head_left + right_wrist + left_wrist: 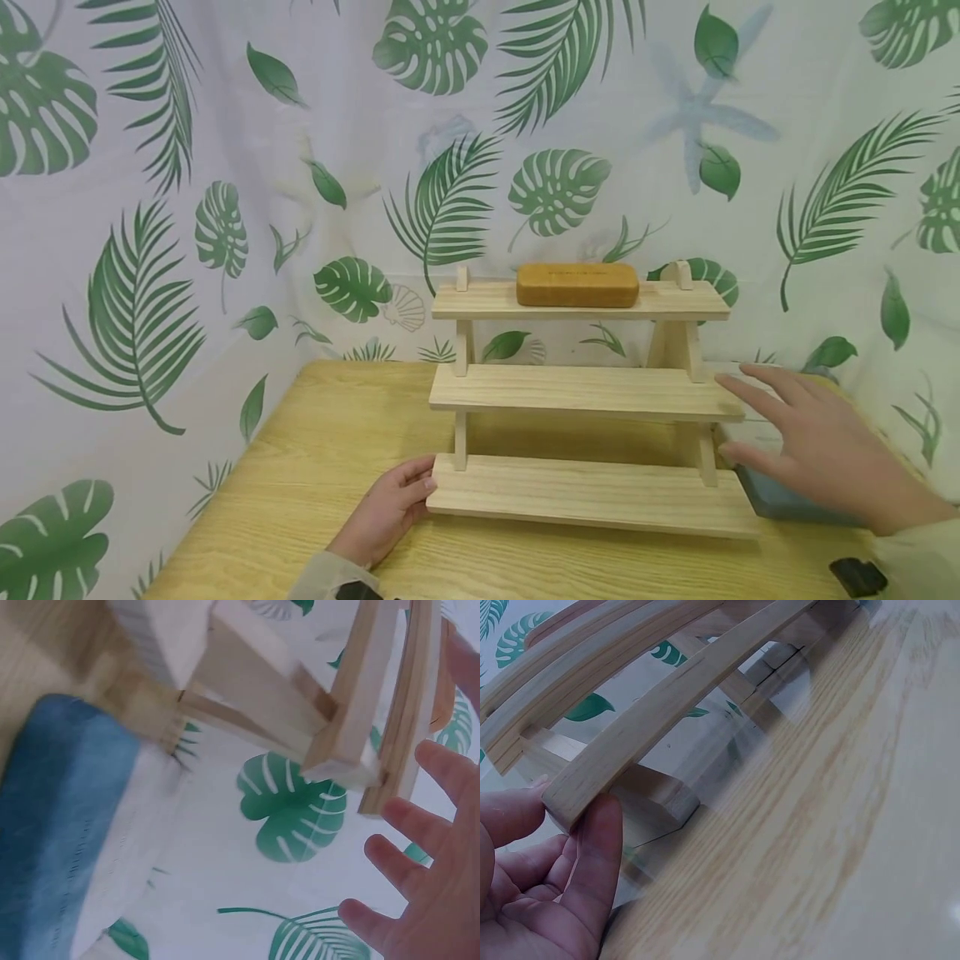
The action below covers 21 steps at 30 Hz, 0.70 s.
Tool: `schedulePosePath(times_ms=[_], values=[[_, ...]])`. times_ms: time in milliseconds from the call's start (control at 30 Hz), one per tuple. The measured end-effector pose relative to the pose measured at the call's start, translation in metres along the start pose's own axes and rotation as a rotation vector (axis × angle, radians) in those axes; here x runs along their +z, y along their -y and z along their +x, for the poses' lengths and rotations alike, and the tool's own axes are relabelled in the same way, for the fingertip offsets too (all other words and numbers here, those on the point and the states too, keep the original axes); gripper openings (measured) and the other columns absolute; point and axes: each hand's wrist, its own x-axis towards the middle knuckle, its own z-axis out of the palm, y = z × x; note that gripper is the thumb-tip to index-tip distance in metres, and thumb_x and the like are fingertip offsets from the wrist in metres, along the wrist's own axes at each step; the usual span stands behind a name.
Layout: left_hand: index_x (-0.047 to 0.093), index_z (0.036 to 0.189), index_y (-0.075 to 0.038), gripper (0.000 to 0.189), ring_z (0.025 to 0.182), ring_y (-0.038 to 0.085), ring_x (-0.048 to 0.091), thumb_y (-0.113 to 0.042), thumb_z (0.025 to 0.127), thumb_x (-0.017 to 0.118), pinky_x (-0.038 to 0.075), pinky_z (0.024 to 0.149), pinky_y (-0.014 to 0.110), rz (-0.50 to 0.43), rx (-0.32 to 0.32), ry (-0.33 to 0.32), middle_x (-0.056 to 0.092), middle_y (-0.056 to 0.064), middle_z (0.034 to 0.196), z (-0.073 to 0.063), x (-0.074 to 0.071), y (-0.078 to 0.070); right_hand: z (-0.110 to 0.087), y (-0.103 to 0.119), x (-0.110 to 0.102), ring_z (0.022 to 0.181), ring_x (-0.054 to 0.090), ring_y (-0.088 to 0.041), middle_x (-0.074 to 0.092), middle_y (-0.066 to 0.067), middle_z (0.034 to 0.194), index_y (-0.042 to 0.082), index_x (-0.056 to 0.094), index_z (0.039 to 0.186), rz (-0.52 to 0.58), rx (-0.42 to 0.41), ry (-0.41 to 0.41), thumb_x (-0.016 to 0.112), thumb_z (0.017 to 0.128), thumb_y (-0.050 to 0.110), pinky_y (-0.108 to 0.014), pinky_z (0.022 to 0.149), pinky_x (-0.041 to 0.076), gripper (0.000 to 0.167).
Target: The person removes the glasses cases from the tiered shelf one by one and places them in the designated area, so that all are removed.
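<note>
A three-tier light wooden display stand stands on the table, with its shelves stepping up toward the back. My left hand pinches the left end of the bottom shelf, thumb on one side and fingers on the other in the left wrist view. My right hand has its fingers spread by the stand's right side, near the end of the middle shelf, and holds nothing. On the top shelf lies an orange-brown oblong case with rounded edges.
A blue and whitish item lies on the table right of the stand, partly behind my right hand. The yellowish wood table meets a white curtain printed with green leaves at the back and left.
</note>
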Motion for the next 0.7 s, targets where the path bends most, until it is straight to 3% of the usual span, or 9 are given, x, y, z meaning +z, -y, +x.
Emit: schedulePosePath(times_ms=[267, 700], values=[[0.027, 0.155, 0.009, 0.064, 0.119, 0.024, 0.057, -0.021, 0.106, 0.056, 0.051, 0.097, 0.034, -0.001, -0.011, 0.002, 0.051, 0.020, 0.138, 0.000, -0.002, 0.000, 0.025, 0.016, -0.008, 0.134, 0.038, -0.049, 0.043, -0.019, 0.152, 0.024, 0.045, 0.154, 0.051, 0.004, 0.017, 0.081, 0.082, 0.049, -0.069, 0.099, 0.032, 0.084], [0.026, 0.155, 0.010, 0.063, 0.119, 0.025, 0.058, -0.018, 0.107, 0.055, 0.051, 0.097, 0.034, 0.000, -0.012, 0.004, 0.050, 0.021, 0.138, 0.000, 0.000, -0.002, 0.077, 0.045, -0.015, 0.142, 0.029, -0.044, 0.037, -0.018, 0.156, 0.020, 0.041, 0.157, 0.075, -0.004, 0.033, 0.070, 0.091, 0.053, -0.067, 0.108, 0.024, 0.078]])
